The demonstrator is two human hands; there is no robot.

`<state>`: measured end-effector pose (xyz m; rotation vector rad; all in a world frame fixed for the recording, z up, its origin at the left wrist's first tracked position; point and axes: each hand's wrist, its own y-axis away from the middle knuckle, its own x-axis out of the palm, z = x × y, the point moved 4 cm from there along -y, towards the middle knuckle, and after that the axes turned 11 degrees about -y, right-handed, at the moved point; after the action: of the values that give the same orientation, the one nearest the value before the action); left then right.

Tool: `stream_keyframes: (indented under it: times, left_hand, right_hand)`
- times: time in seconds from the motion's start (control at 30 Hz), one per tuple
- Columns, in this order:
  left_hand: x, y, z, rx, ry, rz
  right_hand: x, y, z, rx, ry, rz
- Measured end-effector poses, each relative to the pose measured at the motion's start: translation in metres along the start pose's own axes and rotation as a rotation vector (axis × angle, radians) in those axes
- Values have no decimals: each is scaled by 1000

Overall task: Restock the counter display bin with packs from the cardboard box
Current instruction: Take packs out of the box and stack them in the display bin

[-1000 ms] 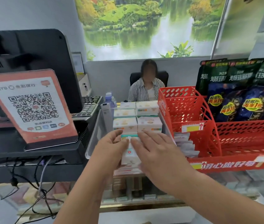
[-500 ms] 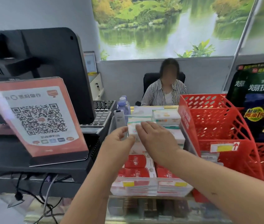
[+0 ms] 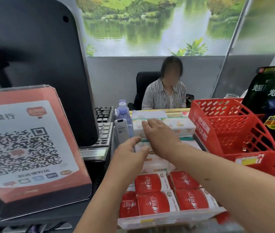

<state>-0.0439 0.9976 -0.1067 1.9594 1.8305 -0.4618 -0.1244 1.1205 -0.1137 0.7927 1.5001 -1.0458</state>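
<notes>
Left hand point(image 3: 130, 153) grips a soft pack point(image 3: 138, 145) — right hand point(image 3: 162, 138) (flat) on packs point(image 3: 178, 126)

The worktop point(image 3: 183, 230) shows only as a thin blurred strip at the near edge. Right under the left fingers point(image 3: 134, 142) and right fingers point(image 3: 150, 122) stands a clear plastic display bin point(image 3: 167, 221), with white packs point(image 3: 178, 126) by the fingers and red packs point(image 3: 151, 182) back toward the wrists. Just right of the fingers sits a red perforated plastic basket rack point(image 3: 226, 125). Left of them is a black till stand point(image 3: 40, 209). Just beside them is an upright white handheld device point(image 3: 121, 130), its base hidden.
</notes>
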Motion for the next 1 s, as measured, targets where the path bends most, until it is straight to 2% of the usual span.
stream_keyframes:
  times: [0.4, 0.7, 0.9, 1.0]
  left_hand:
    - [-3, 8, -2, 26, -32, -10]
    - [4, 52, -9, 69, 31, 40]
    - [11, 117, -12, 68, 21, -42]
    - [27, 154, -3, 28, -6, -65]
  right_hand:
    - [-3, 23, 4, 41, -66, -72]
    - [-21, 124, 24, 41, -120, -208]
    - [-32, 200, 30, -36, -112, -319]
    - [-34, 238, 32, -79, -154, -320]
